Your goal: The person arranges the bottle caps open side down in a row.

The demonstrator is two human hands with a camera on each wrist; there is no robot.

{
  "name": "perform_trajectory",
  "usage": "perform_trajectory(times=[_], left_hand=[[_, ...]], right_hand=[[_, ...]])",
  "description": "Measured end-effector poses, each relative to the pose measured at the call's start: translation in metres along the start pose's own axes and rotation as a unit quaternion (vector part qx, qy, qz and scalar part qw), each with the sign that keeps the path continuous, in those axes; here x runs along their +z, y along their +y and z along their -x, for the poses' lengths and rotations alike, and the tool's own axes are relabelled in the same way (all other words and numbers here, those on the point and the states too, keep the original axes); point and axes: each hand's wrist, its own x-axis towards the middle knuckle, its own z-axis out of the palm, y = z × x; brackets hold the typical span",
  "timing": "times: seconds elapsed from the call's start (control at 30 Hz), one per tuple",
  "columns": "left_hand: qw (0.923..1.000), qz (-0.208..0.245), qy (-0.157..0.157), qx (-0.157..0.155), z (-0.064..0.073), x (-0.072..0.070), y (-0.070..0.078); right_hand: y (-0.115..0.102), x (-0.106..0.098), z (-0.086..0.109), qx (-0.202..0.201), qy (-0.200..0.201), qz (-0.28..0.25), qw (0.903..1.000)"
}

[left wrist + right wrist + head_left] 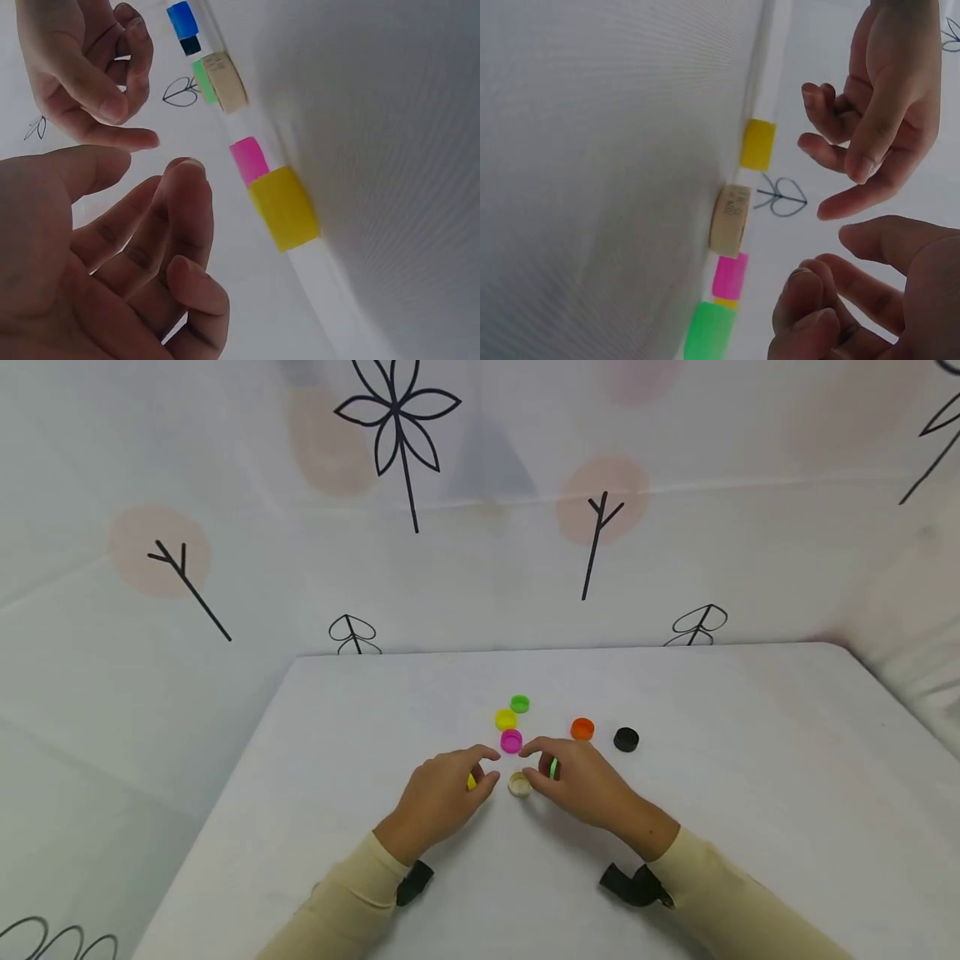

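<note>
Beige-sleeved, the left hand [441, 792] and right hand [588, 783] were held just apart, fingers loosely bent, nothing gripped. On the table [360, 710], a beige cap [517, 787] was noted between them, nearer the right, a magenta cap [512, 742] beyond. The step was judged to be pre-grip positioning; lowering and a pinch would be required.

Partly hidden or blurred
In the head view, left fingers [480, 752] hid most of a yellow cap [471, 782], right fingers [542, 744] most of a green cap [553, 769]. Beside the right fingers, lettering [737, 201] on a beige cap [726, 229] was too blurred to read.
</note>
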Motion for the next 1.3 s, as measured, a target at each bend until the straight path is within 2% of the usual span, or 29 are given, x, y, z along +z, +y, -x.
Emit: perform_trajectory(times=[0.2, 0.43, 0.9, 1.3], left_hand=[[0.9996, -0.016, -0.019, 0.011, -0.001, 0.009, -0.001], [0.9986, -0.018, -0.046, 0.02, 0.003, 0.015, -0.002], [0.9959, 0.017, -0.079, 0.04, 0.002, 0.02, -0.007], [0.9955, 0.009, -0.079, 0.052, 0.002, 0.018, -0.01]], right_hand=[[0.007, 0.004, 0.001, 0.002, -0.044, -0.008, 0.999], [0.009, 0.01, 0.0, 0.038, -0.09, 0.0, 0.9952], [0.016, 0.018, 0.003, 0.024, -0.102, -0.004, 0.9945], [0.015, 0.019, 0.005, -0.002, -0.116, -0.034, 0.9927]])
